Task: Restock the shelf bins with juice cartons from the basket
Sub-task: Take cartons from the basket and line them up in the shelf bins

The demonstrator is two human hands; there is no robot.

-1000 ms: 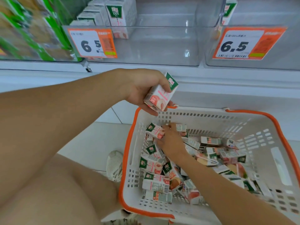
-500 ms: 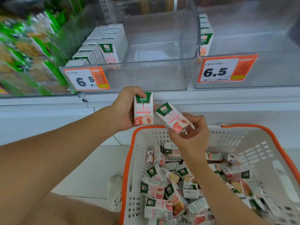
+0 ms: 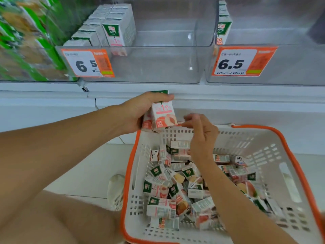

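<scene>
Since the earlier frame our right hand (image 3: 200,136) passed its carton over: left hand (image 3: 140,111) now grips two cartons (image 3: 162,116), right fingers loose, empty. Bins (image 3: 158,67) above mostly bare (one row stocked); basket (image 3: 274,138) below stays full.

Left hand (image 3: 140,111) at twelve o'clock, fingers (image 3: 163,98) curled round cartons; right hand (image 3: 202,136) just beside at three o'clock, fingers loosely bent, holding nothing.
</scene>
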